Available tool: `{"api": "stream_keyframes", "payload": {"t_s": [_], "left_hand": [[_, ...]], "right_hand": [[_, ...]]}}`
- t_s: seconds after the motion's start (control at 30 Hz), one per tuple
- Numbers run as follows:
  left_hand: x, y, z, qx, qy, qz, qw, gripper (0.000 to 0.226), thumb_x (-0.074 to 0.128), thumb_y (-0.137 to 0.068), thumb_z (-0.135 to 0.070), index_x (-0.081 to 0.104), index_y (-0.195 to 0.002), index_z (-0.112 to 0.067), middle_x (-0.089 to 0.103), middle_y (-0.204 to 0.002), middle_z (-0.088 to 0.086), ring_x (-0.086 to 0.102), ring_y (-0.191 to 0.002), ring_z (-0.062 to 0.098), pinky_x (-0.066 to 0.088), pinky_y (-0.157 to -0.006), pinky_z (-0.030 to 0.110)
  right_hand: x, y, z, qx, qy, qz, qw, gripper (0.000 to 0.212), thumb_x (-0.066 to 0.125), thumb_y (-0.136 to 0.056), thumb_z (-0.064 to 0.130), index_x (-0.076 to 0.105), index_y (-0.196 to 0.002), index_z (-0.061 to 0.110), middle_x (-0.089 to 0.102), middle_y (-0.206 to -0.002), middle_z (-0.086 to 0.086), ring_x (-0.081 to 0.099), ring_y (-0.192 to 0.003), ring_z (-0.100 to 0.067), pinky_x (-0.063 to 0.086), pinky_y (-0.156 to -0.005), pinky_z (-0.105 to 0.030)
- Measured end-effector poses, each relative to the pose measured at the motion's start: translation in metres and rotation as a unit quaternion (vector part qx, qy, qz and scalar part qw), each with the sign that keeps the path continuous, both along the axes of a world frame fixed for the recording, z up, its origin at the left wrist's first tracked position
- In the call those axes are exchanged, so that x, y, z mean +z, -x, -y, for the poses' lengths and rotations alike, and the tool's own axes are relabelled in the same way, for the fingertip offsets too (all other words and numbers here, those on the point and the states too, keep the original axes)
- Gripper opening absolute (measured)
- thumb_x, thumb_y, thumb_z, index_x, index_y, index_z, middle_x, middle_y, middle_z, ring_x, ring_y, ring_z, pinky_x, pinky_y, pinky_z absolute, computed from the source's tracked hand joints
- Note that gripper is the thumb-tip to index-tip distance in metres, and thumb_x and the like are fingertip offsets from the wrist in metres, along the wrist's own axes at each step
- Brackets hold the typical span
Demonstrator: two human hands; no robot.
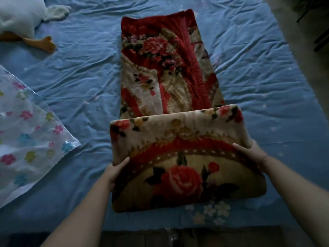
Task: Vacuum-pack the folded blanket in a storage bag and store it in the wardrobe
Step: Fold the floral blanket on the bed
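Observation:
A thick red and cream floral blanket (169, 72) lies as a long strip down the middle of the bed. Its near end is doubled over into a thick fold (187, 157) lying on the strip. My left hand (115, 171) grips the fold's left edge, thumb on top and fingers hidden beneath. My right hand (252, 153) grips the right edge the same way. A clear plastic storage bag (30, 139) printed with coloured flowers lies flat at the left.
The bed (258, 77) has a wrinkled blue sheet. A white plush duck (21, 20) with orange feet lies at the far left corner. A pale wall or furniture edge (293, 41) rises at the far right. The bed's front edge runs along the bottom of the view.

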State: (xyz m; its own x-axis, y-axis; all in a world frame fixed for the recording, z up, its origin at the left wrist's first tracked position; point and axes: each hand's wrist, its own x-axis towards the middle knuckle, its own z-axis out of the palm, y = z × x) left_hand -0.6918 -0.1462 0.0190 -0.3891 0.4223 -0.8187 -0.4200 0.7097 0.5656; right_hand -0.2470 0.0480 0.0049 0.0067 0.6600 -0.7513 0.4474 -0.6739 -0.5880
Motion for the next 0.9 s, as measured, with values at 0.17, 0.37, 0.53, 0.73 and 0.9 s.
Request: {"api": "stream_keyframes", "payload": {"t_s": [0.17,0.37,0.53,0.73,0.9], "left_hand": [[-0.016,-0.013,0.040,-0.021,0.104,-0.019,0.994,0.060,0.070,-0.086,-0.036,0.052,-0.131,-0.002,0.063,-0.113,0.016,0.059,-0.095,0.029,0.047,-0.085,0.039],[-0.020,-0.016,0.050,-0.032,0.089,-0.098,0.991,0.063,0.079,-0.075,-0.041,0.062,-0.119,0.000,0.066,-0.103,0.012,0.063,-0.092,0.024,0.049,-0.085,0.034],[-0.031,-0.003,0.047,0.048,0.082,-0.187,0.978,0.049,0.080,-0.074,-0.046,0.067,-0.101,-0.007,0.067,-0.092,0.011,0.064,-0.093,0.028,0.053,-0.085,0.039],[-0.053,-0.018,0.067,0.043,0.108,-0.092,0.989,0.067,0.075,-0.078,-0.050,0.058,-0.120,0.000,0.066,-0.105,0.016,0.063,-0.098,0.033,0.053,-0.088,0.042],[-0.063,-0.013,0.104,-0.029,0.128,-0.038,0.991,0.080,0.071,-0.078,-0.053,0.047,-0.138,-0.005,0.061,-0.127,0.015,0.058,-0.113,0.033,0.048,-0.095,0.043]], "right_hand": [[0.004,-0.012,0.038,0.000,0.052,-0.057,0.997,0.078,0.079,-0.060,0.057,0.054,-0.123,0.019,0.065,-0.112,-0.010,0.064,-0.099,-0.028,0.053,-0.076,-0.036],[0.006,-0.003,0.050,-0.024,-0.021,-0.010,0.999,0.078,0.078,-0.058,0.058,0.060,-0.115,0.008,0.065,-0.097,-0.010,0.061,-0.081,-0.020,0.049,-0.071,-0.031],[-0.001,0.007,0.045,-0.114,-0.095,-0.022,0.989,0.089,0.079,-0.027,0.074,0.064,-0.094,0.017,0.066,-0.091,-0.007,0.062,-0.081,-0.021,0.049,-0.078,-0.034],[-0.031,-0.007,0.070,-0.116,-0.030,0.055,0.991,0.053,0.067,-0.077,0.055,0.057,-0.107,0.012,0.063,-0.106,-0.017,0.060,-0.095,-0.033,0.049,-0.091,-0.046],[-0.014,-0.026,0.109,-0.079,0.012,0.013,0.997,0.086,0.071,-0.049,0.075,0.062,-0.108,0.013,0.065,-0.103,-0.009,0.059,-0.095,-0.025,0.045,-0.087,-0.037]]}}
